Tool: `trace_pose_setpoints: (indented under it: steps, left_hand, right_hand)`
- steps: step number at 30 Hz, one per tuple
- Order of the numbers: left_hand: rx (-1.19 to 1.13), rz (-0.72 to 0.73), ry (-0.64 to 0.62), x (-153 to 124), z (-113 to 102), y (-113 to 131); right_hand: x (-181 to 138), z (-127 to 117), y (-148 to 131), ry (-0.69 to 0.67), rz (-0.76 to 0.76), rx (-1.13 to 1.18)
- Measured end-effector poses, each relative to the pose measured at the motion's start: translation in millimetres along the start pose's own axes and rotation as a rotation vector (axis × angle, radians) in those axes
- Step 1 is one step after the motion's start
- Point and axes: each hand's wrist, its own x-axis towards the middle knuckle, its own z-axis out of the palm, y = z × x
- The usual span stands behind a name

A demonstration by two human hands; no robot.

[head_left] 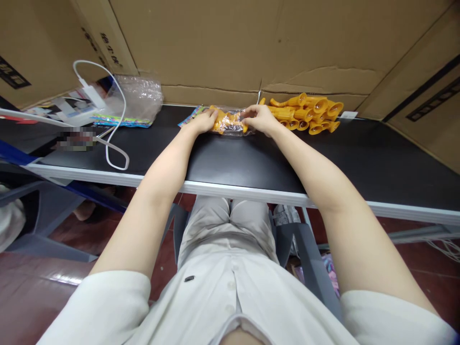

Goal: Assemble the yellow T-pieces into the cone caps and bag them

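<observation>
On the black tabletop lies a clear plastic bag (pixel 232 129) with yellow-orange plastic pieces inside and a colourful printed header (pixel 191 116) at its left end. My left hand (pixel 204 121) holds the bag near that header, its fingers bent over the left part. At the right end, my right hand (pixel 258 118) has its thumb and fingers closed together on the bag's edge. The exact grip at the fingertips is too small to make out. Just right of my right hand is a pile of yellow-orange trumpet-shaped toys (pixel 305 114), their flared ends facing right.
More clear bags with colourful headers (pixel 132 98) lie at the left, beside a white cable with a plug (pixel 94 96). Cardboard walls (pixel 251 43) close off the back and sides. A metal edge (pixel 244 192) runs along the table's front.
</observation>
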Motion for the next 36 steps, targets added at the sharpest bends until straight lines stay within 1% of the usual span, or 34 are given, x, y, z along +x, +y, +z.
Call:
trace_pose_setpoints:
  steps: [4,6,10,13,17,22,31,33,36]
  left_hand:
    - [0.004,-0.006,-0.003,-1,-1,1]
    - [0.005,-0.008,-0.006,-1,-1,1]
    - [-0.001,-0.008,0.003,3,1,-2]
    - [-0.015,0.019,0.049,9,3,-7]
    - [-0.037,0.034,0.09,13,4,-12]
    - [-0.014,0.024,0.082,10,4,-8]
    - [0.026,0.036,0.012,10,3,-5]
    - [0.038,0.024,-0.012,13,4,-8]
    - [0.023,-0.003,-0.021,19,6,-15]
  right_hand:
    - [1,-2,5,0.015,0.01,-0.22]
    - [1,1,7,-0.005,0.024,-0.245]
    - [3,9,8,-0.055,0.091,-0.046]
    - [0,10,3,-0.096,0.126,0.088]
    - [-6,7,-7,-0.144,0.101,0.152]
    - [-9,6,-11,-0.171,0.048,0.2]
    - [-4,9,-5,-0.209,0.025,0.097]
    - [-2,7,-2,-0.199,-0.005,0.025]
    - [-1,-1,5,-0.12,-0.094,-0.195]
